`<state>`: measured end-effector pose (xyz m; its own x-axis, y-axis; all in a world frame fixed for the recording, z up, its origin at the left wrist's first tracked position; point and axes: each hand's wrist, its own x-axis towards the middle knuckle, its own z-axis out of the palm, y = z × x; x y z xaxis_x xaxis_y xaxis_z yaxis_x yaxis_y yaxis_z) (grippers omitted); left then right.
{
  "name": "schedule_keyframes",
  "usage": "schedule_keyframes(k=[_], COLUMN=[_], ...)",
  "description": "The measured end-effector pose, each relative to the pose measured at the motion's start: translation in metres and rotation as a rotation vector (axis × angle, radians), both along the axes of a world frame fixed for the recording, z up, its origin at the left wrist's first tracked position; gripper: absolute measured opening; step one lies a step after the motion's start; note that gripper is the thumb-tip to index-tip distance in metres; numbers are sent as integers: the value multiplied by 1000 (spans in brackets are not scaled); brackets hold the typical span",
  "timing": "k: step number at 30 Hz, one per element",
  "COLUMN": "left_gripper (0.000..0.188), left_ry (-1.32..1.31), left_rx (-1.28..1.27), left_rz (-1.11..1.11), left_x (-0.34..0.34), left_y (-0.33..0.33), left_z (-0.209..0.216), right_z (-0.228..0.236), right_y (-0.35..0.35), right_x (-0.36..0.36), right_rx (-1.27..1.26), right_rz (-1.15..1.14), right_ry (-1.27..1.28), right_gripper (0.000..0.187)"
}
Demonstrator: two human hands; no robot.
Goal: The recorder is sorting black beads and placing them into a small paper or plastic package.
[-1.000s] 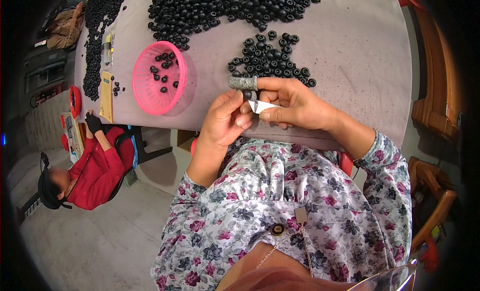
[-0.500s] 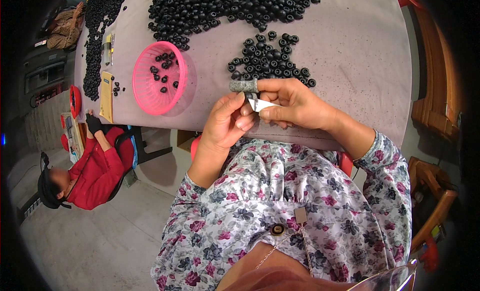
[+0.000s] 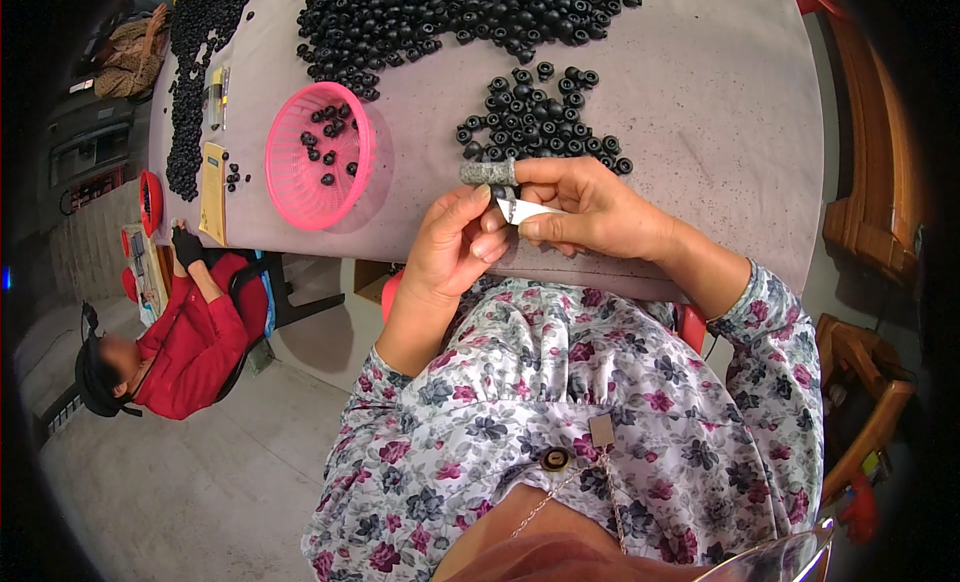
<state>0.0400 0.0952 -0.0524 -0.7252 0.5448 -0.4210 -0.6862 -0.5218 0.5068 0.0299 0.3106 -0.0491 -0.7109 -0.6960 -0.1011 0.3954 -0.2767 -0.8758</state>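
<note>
Just past the table's near edge, my left hand (image 3: 447, 244) is closed, its thumb and fingers pinching a small black round part (image 3: 502, 193) that is mostly hidden. Between the thumb and fingers of my right hand (image 3: 610, 216) is a white, wedge-shaped piece (image 3: 530, 212), its tip against the black part. A grey fabric sleeve (image 3: 488, 172) covers the tip of my right index finger, which stretches over the left fingertips. Beyond my hands lies a loose group of similar black round parts (image 3: 535, 117), each with a ring-shaped opening.
A pink mesh basket (image 3: 368, 167) with several black parts stands left on the grey-covered table (image 3: 700, 112). Larger heaps of black parts (image 3: 450, 17) spread at the back. At far left sits a co-worker in red (image 3: 200, 342). Wooden furniture (image 3: 870, 172) flanks the right side.
My hands keep almost the same place and grip. The white piece has shifted very slightly against the black part.
</note>
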Motion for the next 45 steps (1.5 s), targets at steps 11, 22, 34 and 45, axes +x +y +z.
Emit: schedule_keyframes(k=[11, 22, 34, 45], left_gripper=[20, 18, 17, 17], left_ry=[-101, -182, -179, -173], left_rx=[54, 125, 152, 169], left_rz=[84, 97, 120, 103], left_x=[5, 11, 8, 8], left_y=[7, 10, 13, 11], left_z=[-3, -1, 5, 2], right_z=[-2, 1, -4, 0], right_y=[-2, 0, 1, 0], right_x=[2, -1, -3, -1], right_rx=[32, -56, -98, -85], right_rz=[-40, 5, -4, -8], right_ry=[-12, -81, -84, -87], right_gripper=[37, 21, 24, 43])
